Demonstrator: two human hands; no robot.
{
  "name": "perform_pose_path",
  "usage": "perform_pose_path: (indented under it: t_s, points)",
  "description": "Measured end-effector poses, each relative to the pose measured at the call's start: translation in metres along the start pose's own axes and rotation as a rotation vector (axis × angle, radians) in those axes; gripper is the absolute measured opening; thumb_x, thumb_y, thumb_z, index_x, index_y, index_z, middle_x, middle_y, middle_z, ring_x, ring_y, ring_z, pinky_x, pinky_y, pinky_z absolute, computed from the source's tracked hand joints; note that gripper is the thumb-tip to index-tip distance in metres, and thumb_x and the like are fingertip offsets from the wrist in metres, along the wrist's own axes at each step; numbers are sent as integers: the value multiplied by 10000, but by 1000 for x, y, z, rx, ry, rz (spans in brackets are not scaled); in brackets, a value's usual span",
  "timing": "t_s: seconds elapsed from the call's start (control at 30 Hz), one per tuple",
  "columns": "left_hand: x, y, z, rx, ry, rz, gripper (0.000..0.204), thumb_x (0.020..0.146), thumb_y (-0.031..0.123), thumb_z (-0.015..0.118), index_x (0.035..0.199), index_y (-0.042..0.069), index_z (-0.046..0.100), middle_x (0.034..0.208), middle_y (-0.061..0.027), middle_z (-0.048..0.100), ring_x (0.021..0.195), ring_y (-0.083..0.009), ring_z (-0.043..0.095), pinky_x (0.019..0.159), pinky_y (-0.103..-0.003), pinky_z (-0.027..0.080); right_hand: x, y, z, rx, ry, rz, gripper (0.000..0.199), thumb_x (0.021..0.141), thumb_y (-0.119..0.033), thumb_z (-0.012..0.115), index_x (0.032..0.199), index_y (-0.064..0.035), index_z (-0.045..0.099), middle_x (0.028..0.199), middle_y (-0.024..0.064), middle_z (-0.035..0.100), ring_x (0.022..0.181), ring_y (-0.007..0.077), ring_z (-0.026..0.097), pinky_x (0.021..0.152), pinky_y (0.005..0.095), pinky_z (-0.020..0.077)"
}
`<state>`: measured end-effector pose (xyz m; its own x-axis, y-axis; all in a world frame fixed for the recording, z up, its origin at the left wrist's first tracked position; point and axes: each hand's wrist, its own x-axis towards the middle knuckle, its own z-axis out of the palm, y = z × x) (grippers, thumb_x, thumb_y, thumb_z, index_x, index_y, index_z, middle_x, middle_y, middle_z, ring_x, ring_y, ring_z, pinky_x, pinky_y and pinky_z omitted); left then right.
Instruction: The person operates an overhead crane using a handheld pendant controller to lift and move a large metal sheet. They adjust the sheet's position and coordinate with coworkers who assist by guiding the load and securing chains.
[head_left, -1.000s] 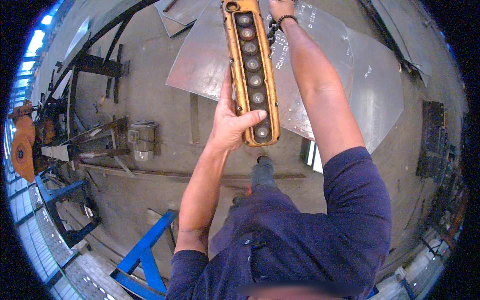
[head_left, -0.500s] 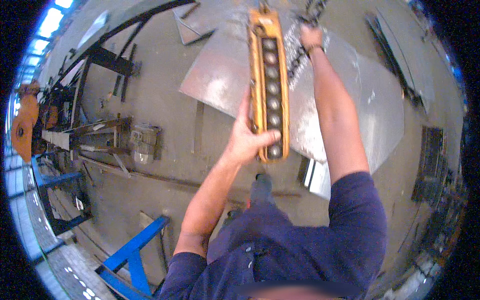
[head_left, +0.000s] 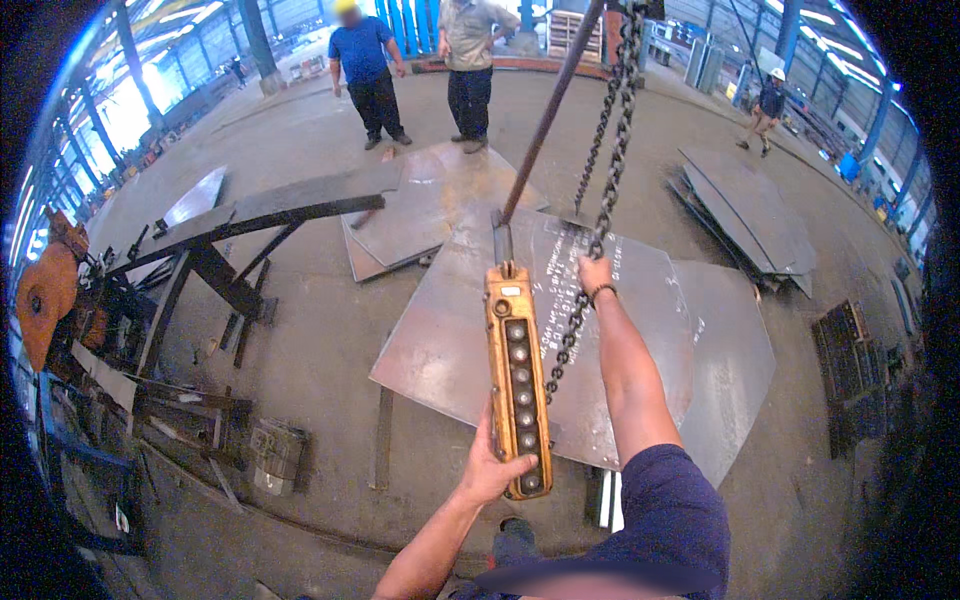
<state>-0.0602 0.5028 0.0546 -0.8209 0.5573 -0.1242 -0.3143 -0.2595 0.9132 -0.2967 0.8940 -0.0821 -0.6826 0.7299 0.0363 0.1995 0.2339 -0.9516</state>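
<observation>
A yellow crane pendant control (head_left: 497,390) with a column of round push buttons hangs upright from a dark cable (head_left: 550,115). My left hand (head_left: 492,466) grips its lower end, the thumb lying on a button near the bottom. To the right, my right hand (head_left: 594,273) is closed around a dark steel chain (head_left: 606,215). The chain runs up past the top edge, and its lower length hangs slack beside the pendant. Beneath both hands lies a large flat steel plate (head_left: 440,350) with white handwriting on it, partly hidden by the pendant and chain.
Two people, one in a blue shirt (head_left: 362,60) and one in a beige shirt (head_left: 467,50), stand beyond the plates. Another person (head_left: 768,105) is at far right. Stacked plates (head_left: 745,210) lie right; a dark steel frame (head_left: 200,270) and an orange hook block (head_left: 50,290) are left.
The view has tilted up, bringing the people and the far hall into sight. Both hands keep their holds on the pendant and the chain.
</observation>
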Motion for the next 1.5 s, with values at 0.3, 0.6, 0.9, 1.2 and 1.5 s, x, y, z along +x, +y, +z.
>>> perform_pose_path:
  t_s: [0.3,0.6,0.9,1.2,1.5]
  points:
    - [2,-16,-15,-44,-54,-60,1112,709,-77,724,1555,96,22,1443,-105,409,1277,-216,462,1068,-365,389,23,29,-19,69,7,43,157,804,-119,585,662,-73,536,554,18,526,438,135,507,408,304,377]
    - [1,-11,-18,-32,-62,15,1144,720,-55,753,1560,134,-1,1398,-113,473,1221,-218,518,1035,-378,422,14,6,-30,72,-11,71,214,798,-147,597,607,-63,547,532,27,524,416,139,483,404,312,365]
    - [-1,-4,-7,-63,0,-64,1093,725,-54,712,1552,73,8,1487,-120,342,1315,-219,421,1089,-363,361,17,-1,-14,97,-55,73,220,792,-162,582,610,-43,544,518,43,514,412,155,494,406,315,368]
    - [6,-15,-8,-27,63,37,1144,687,-15,772,1548,57,22,1533,-129,284,1391,-231,315,1138,-370,275,11,-22,22,105,-78,86,191,779,-132,596,619,-54,527,556,37,524,428,159,504,413,309,383]
    - [9,-12,-9,-52,62,37,1167,658,65,798,1546,37,42,1559,-153,229,1437,-233,211,1169,-357,184,-6,-43,67,59,-165,-8,237,780,-184,593,592,-46,550,549,57,555,462,158,527,446,337,401]
